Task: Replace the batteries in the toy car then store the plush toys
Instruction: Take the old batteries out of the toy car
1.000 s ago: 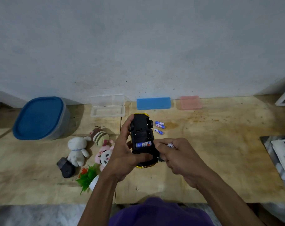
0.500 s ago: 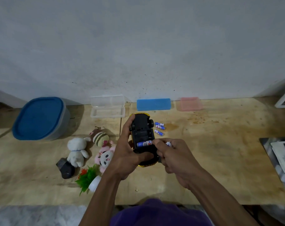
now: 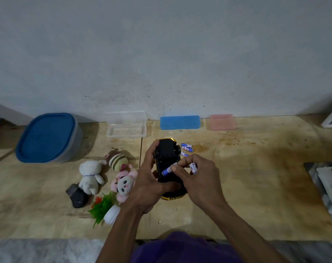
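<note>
My left hand (image 3: 151,185) grips the upturned yellow and black toy car (image 3: 167,154) above the wooden table, its battery bay facing up. A blue and white battery (image 3: 167,170) lies slanted in the bay, with the fingertips of my right hand (image 3: 196,179) on its right end. That hand also holds another battery (image 3: 193,167) between its fingers. Three loose batteries (image 3: 187,148) lie on the table just right of the car. Left of my hands lie the plush toys: a white one (image 3: 90,174), a striped brown one (image 3: 116,160) and a pink and white one (image 3: 124,182).
At the back left is a grey tub with a blue lid (image 3: 47,137). An open clear box (image 3: 126,126), a blue case (image 3: 180,122) and a pink case (image 3: 223,121) line the wall. A dark object (image 3: 77,195) and a small potted plant (image 3: 104,207) lie near the plushes. Papers (image 3: 326,185) sit at the right edge.
The battery in the bay has tilted, its right end lifted under my right fingertips. My right hand has shifted slightly up and over the car. The left hand keeps the car in place.
</note>
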Available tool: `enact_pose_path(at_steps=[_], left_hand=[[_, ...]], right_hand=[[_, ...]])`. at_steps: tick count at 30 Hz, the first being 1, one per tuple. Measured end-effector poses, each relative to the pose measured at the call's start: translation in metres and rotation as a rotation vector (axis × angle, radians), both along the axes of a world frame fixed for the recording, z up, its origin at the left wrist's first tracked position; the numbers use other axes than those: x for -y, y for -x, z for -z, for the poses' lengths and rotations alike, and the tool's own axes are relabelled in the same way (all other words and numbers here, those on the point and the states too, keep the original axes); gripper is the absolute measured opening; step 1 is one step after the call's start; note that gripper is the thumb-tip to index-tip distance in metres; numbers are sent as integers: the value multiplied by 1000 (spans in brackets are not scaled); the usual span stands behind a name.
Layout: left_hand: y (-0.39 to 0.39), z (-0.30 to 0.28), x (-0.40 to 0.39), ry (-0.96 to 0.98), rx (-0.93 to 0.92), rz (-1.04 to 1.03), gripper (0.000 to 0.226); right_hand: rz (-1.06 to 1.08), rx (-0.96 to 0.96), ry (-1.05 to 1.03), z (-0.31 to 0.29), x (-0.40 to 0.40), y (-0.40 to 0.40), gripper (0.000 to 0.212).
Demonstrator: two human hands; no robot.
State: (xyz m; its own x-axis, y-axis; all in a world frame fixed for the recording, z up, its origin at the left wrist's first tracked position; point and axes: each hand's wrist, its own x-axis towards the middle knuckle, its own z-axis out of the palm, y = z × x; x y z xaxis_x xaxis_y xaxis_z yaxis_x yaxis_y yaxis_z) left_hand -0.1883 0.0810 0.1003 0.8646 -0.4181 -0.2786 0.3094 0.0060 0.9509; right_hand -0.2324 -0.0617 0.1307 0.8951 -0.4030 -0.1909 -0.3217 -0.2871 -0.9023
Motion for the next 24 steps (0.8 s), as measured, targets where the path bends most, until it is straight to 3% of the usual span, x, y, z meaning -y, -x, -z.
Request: enact_pose_path(at_steps=[4, 9, 15, 19, 24], left_hand=[[1, -1, -1, -7, -3, 6, 114], [2, 2, -5, -38, -20, 16, 114], [2, 13, -18, -76, -55, -12, 119], [-1, 42, -33, -168, -122, -13, 120], [-4, 83, -34, -376, -126, 21, 124]], right_hand=[[16, 6, -116, 7, -5, -4, 19], [-39, -18, -70, 14, -7, -7, 16], [274, -211, -890, 3, 13, -14, 15], [338, -235, -751, 17, 27, -9, 40], [311, -264, -641, 43, 31, 6, 47]])
